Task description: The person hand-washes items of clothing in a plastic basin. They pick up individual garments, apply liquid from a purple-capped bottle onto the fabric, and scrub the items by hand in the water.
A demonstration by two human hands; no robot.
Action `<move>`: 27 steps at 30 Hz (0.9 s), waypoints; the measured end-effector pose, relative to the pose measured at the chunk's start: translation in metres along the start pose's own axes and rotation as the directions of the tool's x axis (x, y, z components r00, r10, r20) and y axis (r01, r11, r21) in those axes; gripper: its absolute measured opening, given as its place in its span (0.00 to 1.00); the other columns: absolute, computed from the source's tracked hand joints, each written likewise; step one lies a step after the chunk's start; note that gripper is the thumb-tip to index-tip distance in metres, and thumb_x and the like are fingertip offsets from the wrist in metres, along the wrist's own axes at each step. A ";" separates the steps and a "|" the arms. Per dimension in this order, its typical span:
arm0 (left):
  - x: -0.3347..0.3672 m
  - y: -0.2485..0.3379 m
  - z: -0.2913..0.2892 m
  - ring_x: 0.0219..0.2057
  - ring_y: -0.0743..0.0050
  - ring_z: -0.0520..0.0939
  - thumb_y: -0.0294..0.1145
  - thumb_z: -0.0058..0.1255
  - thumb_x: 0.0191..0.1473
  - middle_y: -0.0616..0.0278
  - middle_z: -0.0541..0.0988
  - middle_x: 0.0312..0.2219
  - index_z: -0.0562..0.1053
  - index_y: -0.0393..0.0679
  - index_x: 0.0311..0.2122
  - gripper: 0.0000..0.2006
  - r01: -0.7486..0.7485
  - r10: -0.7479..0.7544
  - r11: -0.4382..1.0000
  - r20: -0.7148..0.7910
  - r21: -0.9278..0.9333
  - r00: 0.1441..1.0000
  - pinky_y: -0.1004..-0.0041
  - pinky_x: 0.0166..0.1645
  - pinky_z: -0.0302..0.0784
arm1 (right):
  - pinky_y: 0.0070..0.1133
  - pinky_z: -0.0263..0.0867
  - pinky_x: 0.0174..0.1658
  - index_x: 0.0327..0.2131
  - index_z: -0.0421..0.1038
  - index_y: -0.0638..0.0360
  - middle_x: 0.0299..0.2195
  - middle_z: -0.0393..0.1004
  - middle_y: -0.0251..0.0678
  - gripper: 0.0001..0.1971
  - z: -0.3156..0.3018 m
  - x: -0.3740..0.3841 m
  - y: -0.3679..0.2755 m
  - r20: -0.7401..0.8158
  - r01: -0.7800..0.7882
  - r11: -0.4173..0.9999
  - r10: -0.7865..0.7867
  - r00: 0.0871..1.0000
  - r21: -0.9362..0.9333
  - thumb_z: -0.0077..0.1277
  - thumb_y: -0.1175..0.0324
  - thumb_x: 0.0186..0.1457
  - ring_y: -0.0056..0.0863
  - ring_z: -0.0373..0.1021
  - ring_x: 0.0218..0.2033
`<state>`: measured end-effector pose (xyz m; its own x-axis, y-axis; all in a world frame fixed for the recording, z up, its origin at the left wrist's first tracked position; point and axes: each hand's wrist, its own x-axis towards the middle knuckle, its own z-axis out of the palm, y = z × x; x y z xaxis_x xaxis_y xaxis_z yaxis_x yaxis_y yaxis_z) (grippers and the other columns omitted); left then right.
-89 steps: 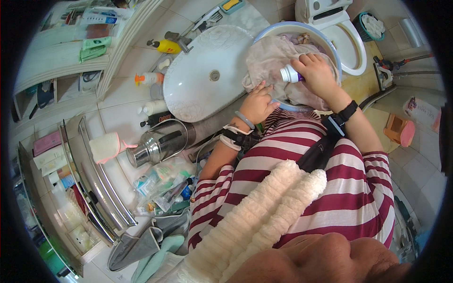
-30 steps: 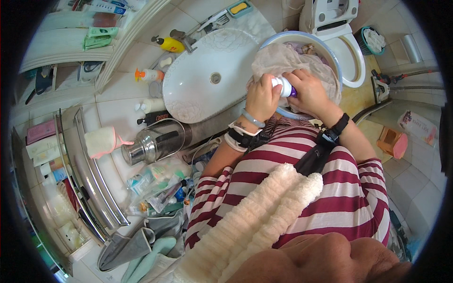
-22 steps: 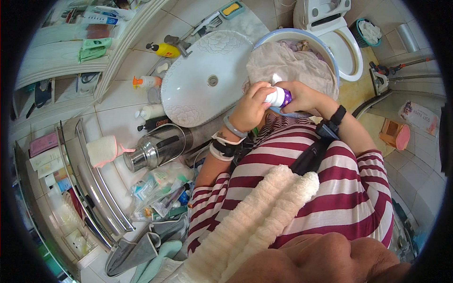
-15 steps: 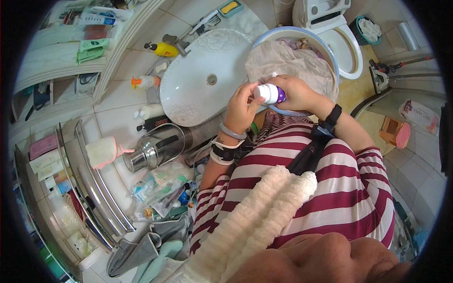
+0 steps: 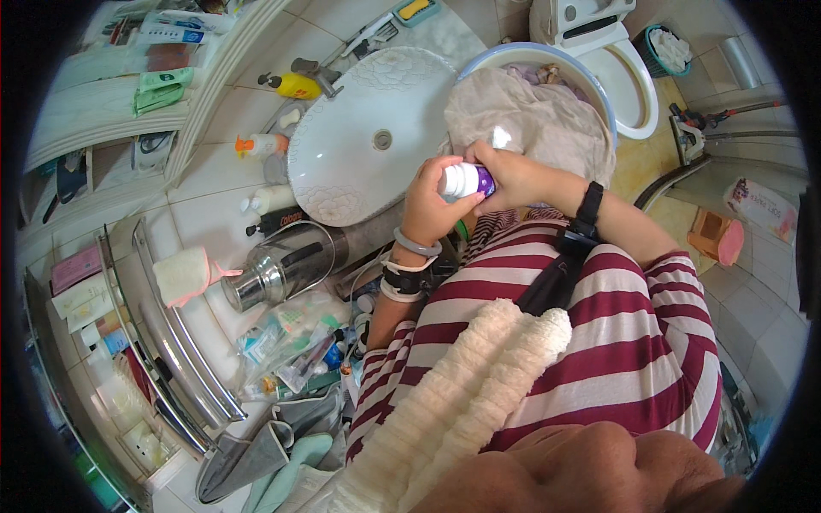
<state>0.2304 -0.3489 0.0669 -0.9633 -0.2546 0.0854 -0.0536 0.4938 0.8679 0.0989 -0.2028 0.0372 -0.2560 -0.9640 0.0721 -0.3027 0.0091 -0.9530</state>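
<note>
As I read it from afar, the bottle is held aloft near the tub, right hand clamped round its purple body, left hand's fingers curled about the white end, pressure untellable; probably light, stiff, slippery if wet, best gripped mid-body.

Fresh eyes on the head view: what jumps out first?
Probably the bold maroon-and-white striped top at lower centre-right, with a fluffy cream roll lying across it. Then the white-and-purple bottle near the middle, between left hand and right hand. Above them, the big white oval sink sits left of a blue-rimmed tub piled with beige cloth.
</note>
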 end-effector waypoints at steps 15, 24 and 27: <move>-0.070 -0.109 -0.019 0.38 0.47 0.73 0.30 0.61 0.34 0.51 0.70 0.40 0.67 0.42 0.41 0.24 0.368 -0.277 0.711 -0.242 0.599 0.930 0.59 0.41 0.71 | 0.33 0.64 0.42 0.36 0.72 0.58 0.36 0.73 0.44 0.20 -0.050 -0.029 0.057 -0.496 -0.689 0.594 0.487 0.719 -0.416 0.53 0.51 0.45 0.41 0.70 0.38; -0.038 -0.078 -0.001 0.35 0.54 0.74 0.34 0.63 0.36 0.52 0.71 0.37 0.68 0.39 0.41 0.24 0.174 0.076 0.763 -0.354 0.622 0.932 0.63 0.39 0.70 | 0.27 0.66 0.31 0.30 0.73 0.59 0.23 0.74 0.41 0.12 -0.053 -0.036 0.086 -0.639 -0.481 0.848 0.247 0.729 -0.222 0.55 0.63 0.44 0.38 0.71 0.25; 0.003 -0.055 0.021 0.33 0.53 0.74 0.38 0.62 0.36 0.54 0.73 0.31 0.70 0.39 0.37 0.22 0.232 -0.172 0.962 -0.343 0.142 0.924 0.60 0.38 0.70 | 0.22 0.64 0.30 0.30 0.72 0.62 0.23 0.73 0.34 0.09 -0.054 -0.027 0.077 -0.527 -0.494 0.835 0.541 0.655 0.243 0.53 0.66 0.47 0.25 0.68 0.24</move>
<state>0.2246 -0.3595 0.0098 -0.7903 -0.6050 0.0974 -0.3122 0.5343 0.7855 0.0326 -0.1617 -0.0218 -0.8153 -0.4868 -0.3135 0.0972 0.4188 -0.9029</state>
